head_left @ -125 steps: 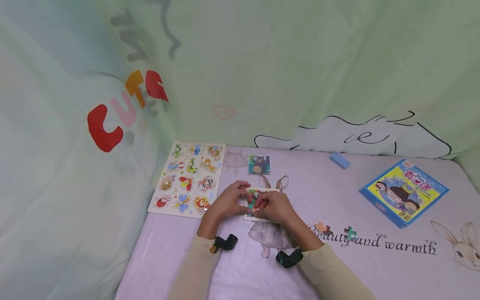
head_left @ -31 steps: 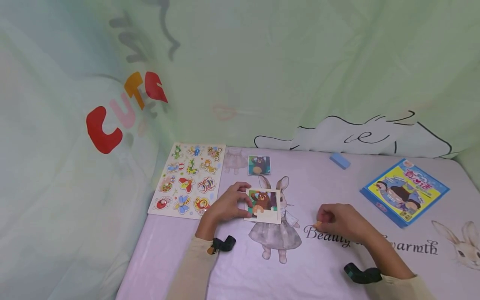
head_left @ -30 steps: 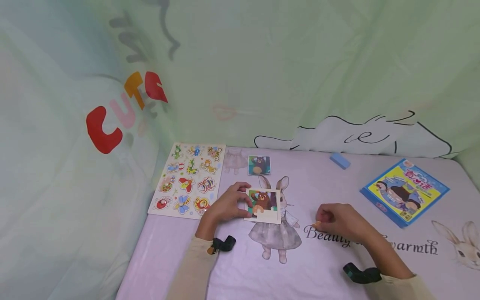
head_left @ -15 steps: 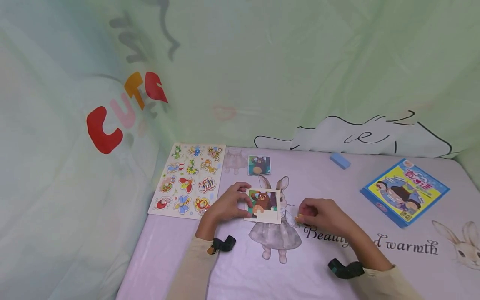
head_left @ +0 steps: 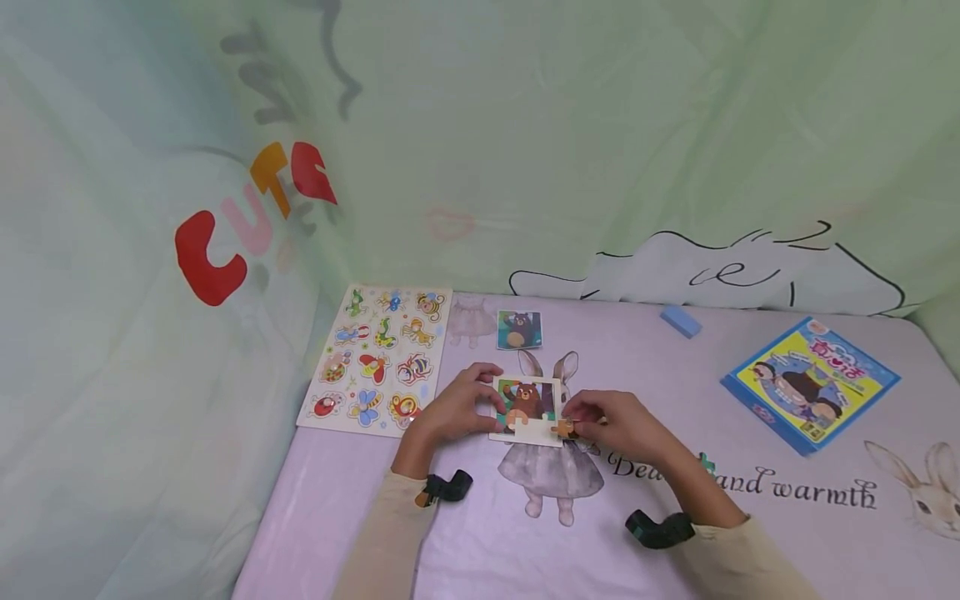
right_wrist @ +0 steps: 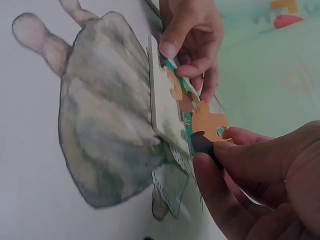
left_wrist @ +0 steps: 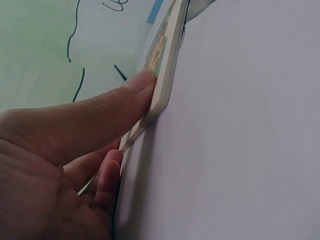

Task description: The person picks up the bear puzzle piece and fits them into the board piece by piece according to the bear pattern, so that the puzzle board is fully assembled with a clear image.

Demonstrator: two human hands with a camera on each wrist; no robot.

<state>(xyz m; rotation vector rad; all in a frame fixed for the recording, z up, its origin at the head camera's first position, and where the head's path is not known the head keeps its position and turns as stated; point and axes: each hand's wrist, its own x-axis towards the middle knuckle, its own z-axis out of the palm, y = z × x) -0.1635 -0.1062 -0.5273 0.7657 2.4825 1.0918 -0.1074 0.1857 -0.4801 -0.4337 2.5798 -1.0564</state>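
Observation:
A small bear jigsaw puzzle in a cream tray lies on the tablecloth; its lower right part shows bare board. My left hand grips the tray's left side, the thumb on its face and fingers at the edge. Between thumb and fingers, my right hand pinches an orange and dark brown puzzle piece at the tray's lower right corner, the piece tilted in the right wrist view. A green puzzle piece lies farther right, partly behind the right forearm.
A bear picture card lies behind the tray. On the left is a wooden board of insect shapes. At the right are a blue block and a blue and yellow box. A curtain hangs behind the table.
My right hand went right, picked up the orange and brown piece from the table and carried it left to the tray. The left hand stays on the tray.

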